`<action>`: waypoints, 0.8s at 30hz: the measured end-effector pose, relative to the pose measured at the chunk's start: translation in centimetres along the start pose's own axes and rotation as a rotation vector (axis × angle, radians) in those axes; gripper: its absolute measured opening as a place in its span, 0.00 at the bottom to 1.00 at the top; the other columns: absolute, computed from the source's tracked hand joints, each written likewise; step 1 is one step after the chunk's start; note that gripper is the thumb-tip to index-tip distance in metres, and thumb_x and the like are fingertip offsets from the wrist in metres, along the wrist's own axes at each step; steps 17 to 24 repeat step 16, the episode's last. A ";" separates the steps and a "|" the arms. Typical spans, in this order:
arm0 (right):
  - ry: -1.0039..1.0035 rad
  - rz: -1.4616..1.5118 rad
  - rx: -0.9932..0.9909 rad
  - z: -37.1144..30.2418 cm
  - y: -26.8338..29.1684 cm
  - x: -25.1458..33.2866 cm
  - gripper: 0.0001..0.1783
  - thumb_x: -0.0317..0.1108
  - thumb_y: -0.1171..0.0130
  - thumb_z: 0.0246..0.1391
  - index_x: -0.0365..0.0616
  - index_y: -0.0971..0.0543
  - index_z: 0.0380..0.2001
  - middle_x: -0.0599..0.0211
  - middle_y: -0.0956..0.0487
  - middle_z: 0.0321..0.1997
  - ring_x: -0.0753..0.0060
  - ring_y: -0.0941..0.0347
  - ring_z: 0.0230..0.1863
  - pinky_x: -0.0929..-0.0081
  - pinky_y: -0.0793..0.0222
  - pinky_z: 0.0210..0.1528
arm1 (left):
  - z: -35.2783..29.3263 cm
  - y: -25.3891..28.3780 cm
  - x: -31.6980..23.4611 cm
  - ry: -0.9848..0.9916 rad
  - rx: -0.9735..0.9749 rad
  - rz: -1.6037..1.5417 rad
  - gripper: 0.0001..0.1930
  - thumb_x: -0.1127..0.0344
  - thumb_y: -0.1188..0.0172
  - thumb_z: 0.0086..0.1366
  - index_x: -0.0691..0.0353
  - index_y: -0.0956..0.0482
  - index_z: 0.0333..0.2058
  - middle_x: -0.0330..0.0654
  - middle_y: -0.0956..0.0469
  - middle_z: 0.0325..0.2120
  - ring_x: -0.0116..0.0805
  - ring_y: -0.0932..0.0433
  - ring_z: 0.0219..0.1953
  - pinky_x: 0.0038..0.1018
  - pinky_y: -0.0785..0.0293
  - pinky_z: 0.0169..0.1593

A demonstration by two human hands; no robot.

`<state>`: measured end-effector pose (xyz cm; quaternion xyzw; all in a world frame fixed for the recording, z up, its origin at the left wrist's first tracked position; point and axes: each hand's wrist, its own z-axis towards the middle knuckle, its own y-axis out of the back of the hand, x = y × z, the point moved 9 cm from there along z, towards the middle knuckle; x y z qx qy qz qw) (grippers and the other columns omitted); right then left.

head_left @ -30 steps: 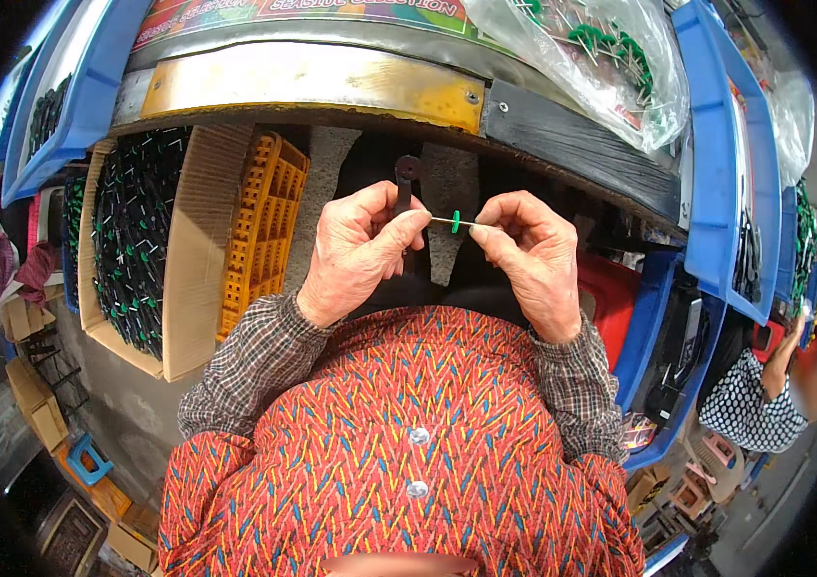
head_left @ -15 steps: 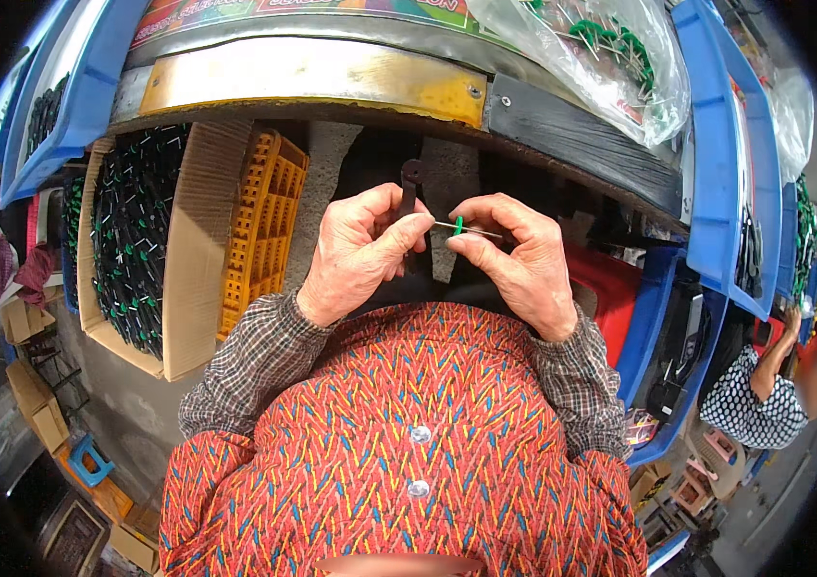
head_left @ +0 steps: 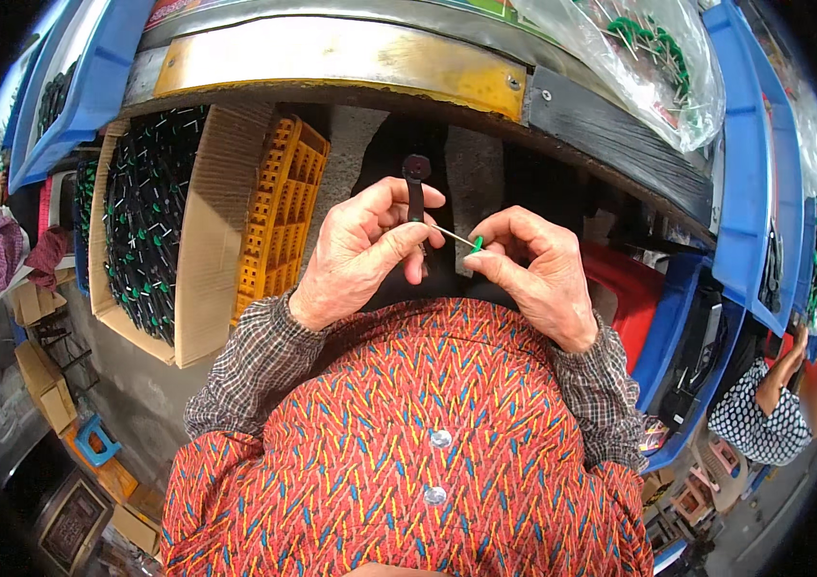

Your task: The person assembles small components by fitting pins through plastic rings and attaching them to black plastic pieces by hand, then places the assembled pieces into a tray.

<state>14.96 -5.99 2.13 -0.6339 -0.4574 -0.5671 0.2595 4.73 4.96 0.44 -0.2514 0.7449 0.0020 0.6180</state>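
My left hand (head_left: 356,255) is closed in a pinch on a narrow black part (head_left: 416,197), whose rounded end with a small hole points away from me. A thin metal pin (head_left: 451,235) reaches from the fingers of that hand toward my right hand (head_left: 545,279). Near the pin's right end sits a small green piece (head_left: 477,246), pinched between my right thumb and index finger. Both hands are above my lap, just this side of the table edge. My left fingers hide the lower end of the black part and where the pin meets it.
A cardboard box (head_left: 199,240) full of black parts with green pieces and pins stands left, beside a yellow crate (head_left: 279,212). On the metal-edged table (head_left: 341,62) lies a clear bag (head_left: 687,125) of green-headed pins. Blue bins (head_left: 663,337) stand right. A co-worker's dotted sleeve (head_left: 764,413) shows far right.
My right hand has shifted slightly right and toward me with the green piece. The pin now slants down to the right. The whole view has shifted a little.
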 end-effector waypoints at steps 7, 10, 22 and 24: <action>0.038 0.035 -0.028 -0.3 -1.0 0.9 0.09 0.25 0.34 0.44 0.36 0.24 0.28 0.76 0.31 0.20 0.87 0.40 0.21 0.83 0.41 0.23 | -0.9 1.4 0.7 -0.030 -0.062 -0.247 0.08 0.74 0.45 0.63 0.68 0.31 0.40 0.51 0.22 0.33 0.32 0.22 0.23 0.30 0.20 0.34; 0.070 0.006 -0.032 -0.4 -1.3 1.3 0.09 0.25 0.34 0.44 0.37 0.24 0.29 0.75 0.32 0.20 0.87 0.40 0.21 0.83 0.41 0.23 | -1.3 2.1 1.1 -0.054 -0.089 -0.241 0.08 0.74 0.43 0.62 0.69 0.28 0.39 0.52 0.22 0.34 0.33 0.22 0.25 0.31 0.20 0.36; 0.148 -0.122 -0.003 -0.5 -2.0 2.3 0.10 0.27 0.33 0.44 0.38 0.24 0.30 0.74 0.31 0.21 0.84 0.39 0.20 0.82 0.41 0.22 | -2.0 2.4 1.8 -0.034 -0.078 -0.318 0.12 0.72 0.39 0.60 0.70 0.25 0.41 0.52 0.22 0.36 0.35 0.21 0.28 0.34 0.20 0.38; 0.148 -0.122 -0.003 -0.5 -2.0 2.3 0.10 0.27 0.33 0.44 0.38 0.24 0.30 0.74 0.31 0.21 0.84 0.39 0.20 0.82 0.41 0.22 | -2.0 2.4 1.8 -0.034 -0.078 -0.318 0.12 0.72 0.39 0.60 0.70 0.25 0.41 0.52 0.22 0.36 0.35 0.21 0.28 0.34 0.20 0.38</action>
